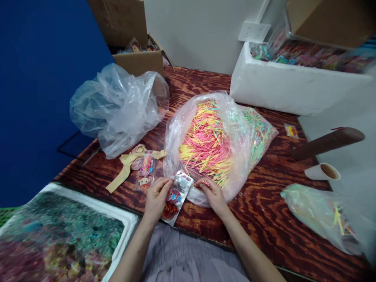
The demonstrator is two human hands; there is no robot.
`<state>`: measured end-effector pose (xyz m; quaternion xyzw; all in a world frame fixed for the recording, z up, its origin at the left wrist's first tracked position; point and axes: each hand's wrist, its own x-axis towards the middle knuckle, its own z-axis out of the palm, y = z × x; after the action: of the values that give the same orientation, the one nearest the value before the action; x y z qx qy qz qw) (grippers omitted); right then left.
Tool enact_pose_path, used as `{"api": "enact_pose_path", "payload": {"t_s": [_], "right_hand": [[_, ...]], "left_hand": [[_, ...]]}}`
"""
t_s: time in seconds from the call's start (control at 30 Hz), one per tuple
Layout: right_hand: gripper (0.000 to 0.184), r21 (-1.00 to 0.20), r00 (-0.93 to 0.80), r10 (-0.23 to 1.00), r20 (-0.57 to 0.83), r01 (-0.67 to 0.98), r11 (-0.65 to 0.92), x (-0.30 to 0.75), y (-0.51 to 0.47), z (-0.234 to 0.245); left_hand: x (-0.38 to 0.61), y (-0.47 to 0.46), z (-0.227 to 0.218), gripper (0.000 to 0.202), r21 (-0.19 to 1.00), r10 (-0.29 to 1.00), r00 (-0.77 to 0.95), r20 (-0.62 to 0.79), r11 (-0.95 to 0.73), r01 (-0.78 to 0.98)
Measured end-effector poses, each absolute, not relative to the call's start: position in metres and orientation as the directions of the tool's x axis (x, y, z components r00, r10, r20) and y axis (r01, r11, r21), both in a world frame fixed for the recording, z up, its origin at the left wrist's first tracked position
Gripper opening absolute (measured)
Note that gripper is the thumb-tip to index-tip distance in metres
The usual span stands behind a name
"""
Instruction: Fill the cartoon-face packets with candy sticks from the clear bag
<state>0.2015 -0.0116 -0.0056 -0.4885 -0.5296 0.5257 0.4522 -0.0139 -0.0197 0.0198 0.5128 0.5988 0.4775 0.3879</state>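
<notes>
My left hand (157,197) is closed on the edge of a silver-backed printed packet (179,192), with a cartoon figure and lettering on its front. My right hand (214,196) pinches what looks like a small bunch of thin pink sticks (206,183), mostly hidden by the fingers, close to the packet's upper right side. Just beyond both hands lies a clear plastic bag (173,145), open and full of thin pink and yellow sticks (205,137). To the left, a clear printed packet (145,170) rests beside cream cloth-like strips (125,172).
A crumpled clear bag (129,105) and a cardboard box (138,62) stand back left. At the right are a foam box (264,84), a brown tube (329,143), a paper cup (315,172) and another bag (317,215). A foam tray (129,219) of colourful pieces sits lower left.
</notes>
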Motion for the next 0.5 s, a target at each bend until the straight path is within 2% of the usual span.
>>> {"api": "enact_pose_path", "payload": {"t_s": [0.13, 0.27, 0.37, 0.5], "right_hand": [[0.015, -0.959, 0.039, 0.994, -0.099, -0.269, -0.085, 0.197, 0.007, 0.023], [0.014, -0.826, 0.02, 0.992, -0.126, -0.555, -0.094, 0.182, 0.034, 0.056], [0.016, -0.788, -0.059, 0.989, -0.134, -0.6, -0.142, 0.169, 0.04, 0.066], [0.016, -0.82, -0.13, 0.979, -0.158, -0.535, -0.204, 0.158, 0.027, 0.062]], "left_hand": [[-0.005, -0.022, 0.024, 0.021, 0.972, 0.999, -0.044, 0.03, -0.019, 0.234], [0.002, -0.021, 0.028, 0.024, 0.978, 1.0, 0.004, 0.019, -0.019, 0.21], [0.004, -0.021, 0.028, 0.025, 0.982, 1.0, 0.017, 0.013, -0.016, 0.191], [0.004, -0.023, 0.027, 0.024, 0.987, 1.0, -0.017, 0.018, -0.015, 0.162]]}}
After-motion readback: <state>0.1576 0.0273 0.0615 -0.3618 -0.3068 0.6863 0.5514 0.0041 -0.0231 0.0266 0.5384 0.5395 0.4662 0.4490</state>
